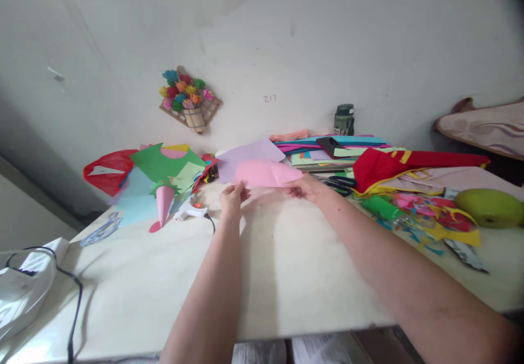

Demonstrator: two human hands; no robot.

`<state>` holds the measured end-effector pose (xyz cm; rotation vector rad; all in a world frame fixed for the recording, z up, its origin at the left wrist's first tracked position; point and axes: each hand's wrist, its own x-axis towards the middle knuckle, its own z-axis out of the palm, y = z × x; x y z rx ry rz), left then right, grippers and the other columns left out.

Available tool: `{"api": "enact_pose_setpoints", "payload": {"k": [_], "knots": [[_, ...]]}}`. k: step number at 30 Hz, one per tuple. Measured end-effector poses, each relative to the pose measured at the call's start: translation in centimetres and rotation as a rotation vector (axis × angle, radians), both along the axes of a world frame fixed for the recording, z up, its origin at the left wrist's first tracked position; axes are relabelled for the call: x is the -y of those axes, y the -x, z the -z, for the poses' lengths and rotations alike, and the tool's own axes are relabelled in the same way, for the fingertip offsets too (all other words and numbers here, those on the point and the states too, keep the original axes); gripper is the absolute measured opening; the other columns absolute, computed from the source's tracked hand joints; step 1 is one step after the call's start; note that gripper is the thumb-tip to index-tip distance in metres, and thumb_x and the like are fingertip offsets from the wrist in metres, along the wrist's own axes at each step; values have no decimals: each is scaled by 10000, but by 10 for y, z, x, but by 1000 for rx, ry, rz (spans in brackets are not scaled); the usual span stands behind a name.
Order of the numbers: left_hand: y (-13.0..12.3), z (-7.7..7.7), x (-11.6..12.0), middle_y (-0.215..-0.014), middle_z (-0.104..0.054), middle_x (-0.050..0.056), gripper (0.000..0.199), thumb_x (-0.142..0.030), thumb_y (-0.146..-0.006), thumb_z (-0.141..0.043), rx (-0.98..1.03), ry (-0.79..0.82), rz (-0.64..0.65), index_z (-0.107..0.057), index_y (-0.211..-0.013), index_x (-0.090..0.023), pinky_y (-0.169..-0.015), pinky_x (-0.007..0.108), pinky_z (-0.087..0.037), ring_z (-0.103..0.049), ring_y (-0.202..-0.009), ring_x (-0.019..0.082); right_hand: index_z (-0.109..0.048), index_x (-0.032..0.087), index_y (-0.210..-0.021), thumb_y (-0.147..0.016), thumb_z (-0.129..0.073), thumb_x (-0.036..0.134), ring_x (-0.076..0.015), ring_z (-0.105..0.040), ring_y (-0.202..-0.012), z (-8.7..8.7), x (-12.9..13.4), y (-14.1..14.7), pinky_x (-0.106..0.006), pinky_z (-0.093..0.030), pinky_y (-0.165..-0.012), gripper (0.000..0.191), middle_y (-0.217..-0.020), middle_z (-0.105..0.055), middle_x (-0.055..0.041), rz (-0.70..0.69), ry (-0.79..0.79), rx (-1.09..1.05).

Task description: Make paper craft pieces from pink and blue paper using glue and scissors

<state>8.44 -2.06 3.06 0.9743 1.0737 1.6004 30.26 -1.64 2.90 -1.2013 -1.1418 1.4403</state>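
Observation:
A pink sheet of paper is held up over the table between my two hands. My left hand pinches its near left corner, fingers closed. At the right end, my right hand grips the other corner, its fingers also closed on the paper. Just behind the sheet lies a lilac sheet. To the left of my left hand rests a white glue gun with a black cord. Beside it a pink paper cone with a green fringed edge stands point down or lies tilted; I cannot tell which.
Stacked coloured papers with a dark phone lie along the wall. Dark-handled scissors are near my right wrist. Further right are a red cloth, paper scraps and a green fruit-like object. A power strip sits left.

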Motion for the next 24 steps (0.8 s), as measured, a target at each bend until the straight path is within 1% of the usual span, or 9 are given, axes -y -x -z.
{"api": "enact_pose_setpoints", "payload": {"k": [7,11,16,21,24], "knots": [[-1,-1,1,-585,-618,54,314,-366,-535,-703,-24,17,41,-546,-613,-105,-516,232,-468,-520,-418,72,-575,80,-693,-626,-672,158,-79,-508,-361,2,-1,-1,-150,-318,-304,141,-478,-606,-44,20,9,-6],[0,-2,2,-534,-596,36,313,-367,-532,-704,-33,17,44,-545,-610,-108,-518,238,-470,-525,-422,82,-577,77,-694,-624,-674,166,-76,-502,-356,2,-1,-1,-148,-313,-301,150,-474,-602,-44,17,4,-1],[0,-1,2,-482,-558,11,305,-355,-532,-703,-8,-51,5,-521,-544,-112,-524,221,-469,-521,-441,76,-573,81,-699,-621,-668,152,-79,-496,-342,1,0,0,-153,-303,-289,143,-464,-598,-39,7,-4,-16],[0,-1,1,-466,-541,1,288,-338,-523,-707,8,-89,-26,-523,-528,-117,-504,211,-459,-502,-434,69,-564,87,-693,-633,-651,131,-74,-482,-328,-1,1,0,-152,-293,-284,114,-448,-588,-30,4,10,-31],[1,-1,2,-459,-529,-6,281,-326,-518,-711,35,-89,2,-523,-528,-118,-521,221,-464,-500,-437,69,-564,88,-711,-638,-655,140,-74,-489,-339,1,-1,-2,-151,-303,-292,127,-459,-592,-29,-15,20,-42]]}}
